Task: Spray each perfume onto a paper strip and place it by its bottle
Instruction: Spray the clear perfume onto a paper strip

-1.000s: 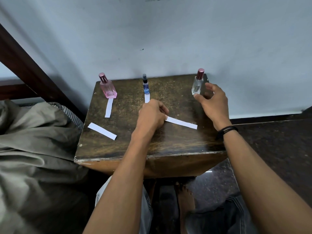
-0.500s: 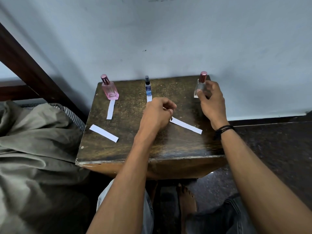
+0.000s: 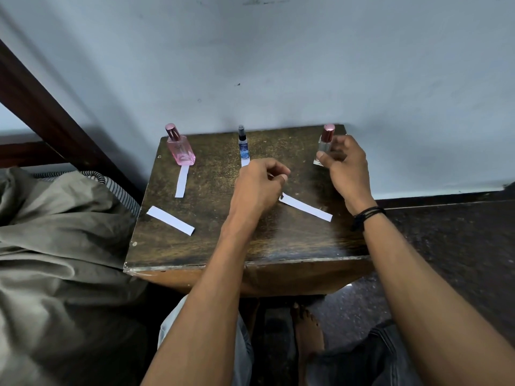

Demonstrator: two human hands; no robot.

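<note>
A pale blue-grey wall (image 3: 278,65) is filling the background of the head view, and a dark, worn wooden table (image 3: 211,246) is standing against it. Three bottles are standing upright along the table's far edge: a pink bottle (image 3: 180,150) at the left, a slim blue bottle (image 3: 243,147) in the middle and a clear bottle (image 3: 324,143) with a reddish cap at the right.

One paper strip (image 3: 182,181) is lying just in front of the pink bottle, pointing toward the person. A second strip (image 3: 245,162) is showing just below the blue bottle, its near part hidden by the left hand (image 3: 259,185). A loose strip (image 3: 170,220) is lying at an angle near the table's left edge. A fourth, slanted strip (image 3: 306,207) is lying between the two forearms, well short of the clear bottle.

The left hand is hanging over the slanted strip's left end with its fingers curled and the thumb against the forefinger; whether it is pinching the paper cannot be told. The right hand (image 3: 345,168) is gripping the clear bottle, with the thumb (image 3: 322,157) across its front and the fingers curling behind it. A black wristband (image 3: 367,215) is sitting on the right wrist.

Grey-green cloth (image 3: 55,246) is bunching up at the left, and a bare foot (image 3: 306,327) is resting on the dark floor (image 3: 459,246) under the table.
</note>
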